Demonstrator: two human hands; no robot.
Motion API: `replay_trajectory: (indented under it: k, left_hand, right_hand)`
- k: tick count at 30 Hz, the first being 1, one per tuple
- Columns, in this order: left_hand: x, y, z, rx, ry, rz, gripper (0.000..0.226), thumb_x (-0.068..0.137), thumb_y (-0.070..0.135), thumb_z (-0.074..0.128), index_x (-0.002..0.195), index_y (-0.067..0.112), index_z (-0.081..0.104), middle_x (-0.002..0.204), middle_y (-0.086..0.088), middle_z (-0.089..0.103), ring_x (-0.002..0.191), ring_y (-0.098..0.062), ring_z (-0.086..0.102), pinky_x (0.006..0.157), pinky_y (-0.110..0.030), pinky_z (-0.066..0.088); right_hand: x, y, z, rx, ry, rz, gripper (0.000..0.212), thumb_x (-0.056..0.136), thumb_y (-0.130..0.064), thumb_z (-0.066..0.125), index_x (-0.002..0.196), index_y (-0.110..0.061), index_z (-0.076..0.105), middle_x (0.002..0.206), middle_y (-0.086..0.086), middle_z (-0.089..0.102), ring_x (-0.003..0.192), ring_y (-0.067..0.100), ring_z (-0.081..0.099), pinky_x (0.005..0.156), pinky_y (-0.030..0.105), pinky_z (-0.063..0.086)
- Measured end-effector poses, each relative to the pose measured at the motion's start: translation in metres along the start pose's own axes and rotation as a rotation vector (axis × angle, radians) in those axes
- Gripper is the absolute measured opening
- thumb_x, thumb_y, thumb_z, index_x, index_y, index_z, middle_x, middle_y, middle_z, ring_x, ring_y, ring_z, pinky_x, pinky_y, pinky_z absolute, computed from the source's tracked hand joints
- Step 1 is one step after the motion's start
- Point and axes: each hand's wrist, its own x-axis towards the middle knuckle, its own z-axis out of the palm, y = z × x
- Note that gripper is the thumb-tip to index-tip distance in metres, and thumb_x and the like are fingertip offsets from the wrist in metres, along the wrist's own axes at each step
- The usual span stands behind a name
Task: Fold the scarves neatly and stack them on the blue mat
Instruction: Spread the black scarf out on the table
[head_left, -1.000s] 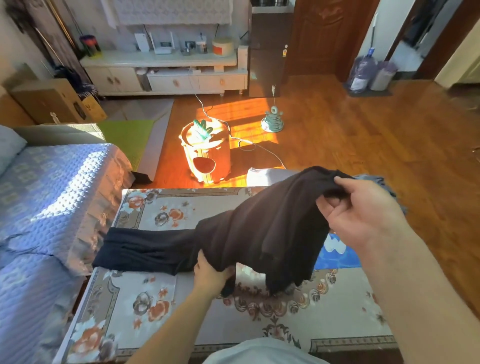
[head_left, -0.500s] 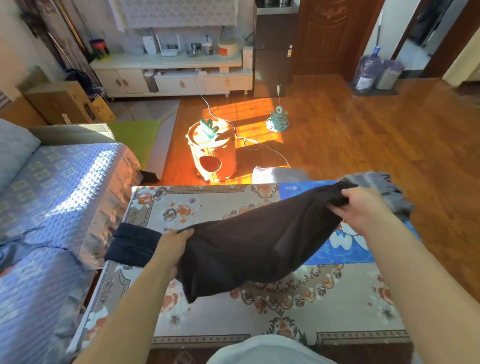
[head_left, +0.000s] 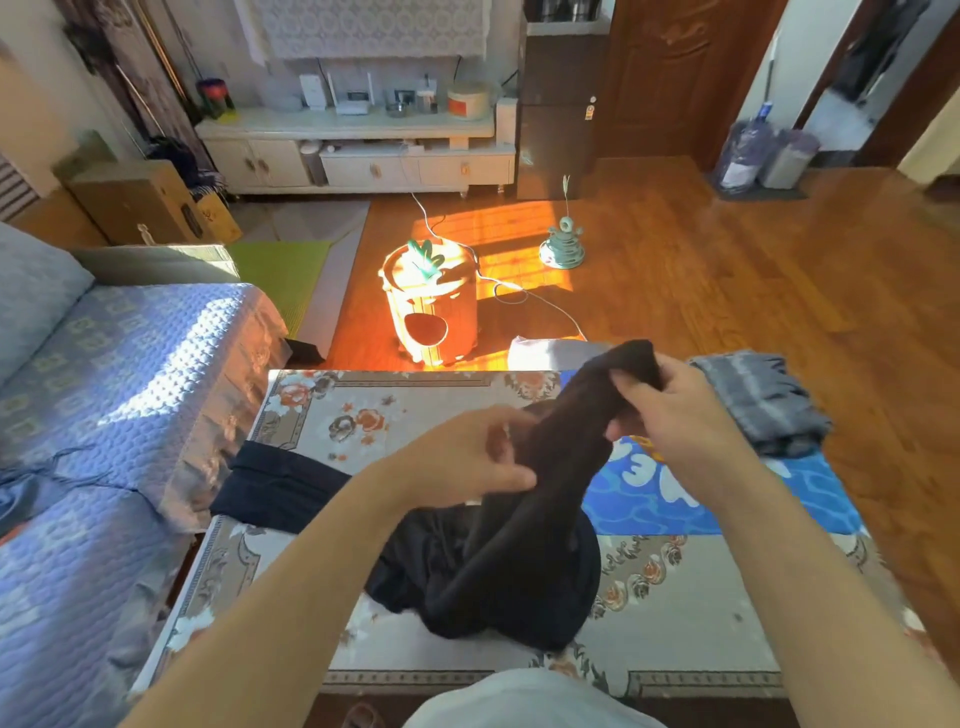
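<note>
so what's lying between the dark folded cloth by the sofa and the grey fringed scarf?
In the head view: both hands gripping the black scarf.

Bare forearms, no sleeves; a white garment (head_left: 524, 699) at the waist.

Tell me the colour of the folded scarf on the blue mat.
Grey with paler stripes, folded scarf, head view.

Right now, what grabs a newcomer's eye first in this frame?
The dark scarf held up mid-table, bunched between the left hand and right hand, its lower part heaped on the floral tablecloth. Next, a grey scarf lying folded on the blue mat at the table's right. Beyond, the sunlit orange barrel-shaped stool glows on the wooden floor.
</note>
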Motion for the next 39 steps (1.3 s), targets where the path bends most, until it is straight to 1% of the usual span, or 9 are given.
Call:
replay_trajectory:
  k: [7,11,15,20,23,26,30,34,39]
  left_hand:
    - [0.013,0.004,0.034,-0.192,0.017,-0.050,0.100,0.080,0.048,0.081,0.151,0.062,0.012,0.163,0.023,0.017,0.148,-0.008,0.024,0.121,-0.046,0.028]
    - [0.011,0.013,0.030,-0.082,-0.008,0.068,0.069,0.083,0.047,0.077,0.140,0.060,0.040,0.161,0.028,0.019,0.149,-0.002,0.020,0.121,-0.041,0.024]
    - [0.003,0.023,0.030,-0.137,0.068,0.172,0.004,0.095,0.034,0.068,0.096,0.037,0.066,0.143,0.031,0.049,0.131,0.010,0.044,0.106,-0.020,0.032]
    - [-0.003,0.026,0.037,-0.305,0.131,0.171,0.019,0.092,0.053,0.057,0.100,0.036,0.061,0.103,0.013,0.069,0.108,-0.013,0.066,0.100,-0.049,0.050]
    - [-0.004,0.024,0.046,-0.280,0.053,0.187,0.034,0.094,0.036,0.069,0.126,0.031,0.059,0.114,0.012,0.070,0.113,-0.012,0.064,0.104,-0.038,0.047]
    - [0.001,0.010,0.057,-0.061,0.129,0.140,0.010,0.100,0.030,0.061,0.105,0.026,0.069,0.102,0.011,0.065,0.100,-0.010,0.059,0.092,-0.038,0.047]
    - [-0.003,-0.016,0.057,-0.032,0.217,-0.041,0.022,0.106,0.028,0.049,0.092,0.026,0.066,0.087,0.013,0.065,0.084,-0.006,0.059,0.076,-0.026,0.046]
    - [-0.005,-0.042,0.050,0.086,0.255,-0.170,0.018,0.105,0.022,0.050,0.095,0.031,0.061,0.087,0.015,0.063,0.081,-0.007,0.060,0.068,-0.014,0.037]
    - [-0.004,-0.045,0.024,0.000,0.473,-0.248,0.016,0.104,0.019,0.054,0.107,0.026,0.068,0.106,0.010,0.067,0.095,-0.004,0.058,0.076,-0.009,0.038]
  right_hand:
    - [-0.025,-0.028,-0.025,-0.027,-0.341,-0.075,0.021,0.095,-0.001,0.062,0.097,-0.015,0.078,0.078,0.019,0.069,0.047,0.022,0.041,0.063,0.026,0.055]
    - [-0.032,-0.043,-0.041,-0.112,-0.396,-0.082,0.029,0.091,0.007,0.061,0.092,-0.015,0.079,0.074,0.005,0.071,0.055,0.029,0.048,0.047,0.018,0.043]
    - [-0.029,-0.042,-0.044,-0.052,-0.378,-0.071,0.025,0.090,0.008,0.063,0.089,-0.011,0.079,0.076,0.008,0.071,0.064,0.036,0.045,0.047,0.016,0.043]
    - [-0.028,-0.037,-0.040,-0.008,-0.399,-0.072,0.019,0.089,0.011,0.062,0.089,-0.004,0.074,0.075,0.013,0.068,0.062,0.034,0.048,0.051,0.019,0.046]
    - [-0.026,-0.034,-0.034,0.022,-0.385,-0.066,0.015,0.089,0.010,0.062,0.089,-0.001,0.072,0.073,0.014,0.066,0.060,0.030,0.050,0.051,0.018,0.045]
    - [-0.025,-0.034,-0.031,0.085,-0.400,-0.059,0.010,0.088,0.008,0.064,0.092,0.002,0.070,0.077,0.015,0.065,0.059,0.028,0.049,0.057,0.022,0.051]
    - [-0.021,-0.028,-0.035,0.148,-0.281,-0.063,0.015,0.087,0.012,0.063,0.090,0.000,0.071,0.079,0.015,0.062,0.064,0.030,0.049,0.062,0.023,0.054]
    - [-0.010,-0.019,-0.044,0.176,-0.123,-0.017,0.019,0.088,0.013,0.062,0.089,-0.004,0.072,0.088,0.016,0.063,0.077,0.034,0.054,0.067,0.025,0.058]
    - [0.007,0.000,-0.063,0.065,0.130,0.068,0.016,0.090,0.007,0.065,0.092,-0.008,0.070,0.083,0.010,0.060,0.057,0.009,0.058,0.068,0.026,0.061]
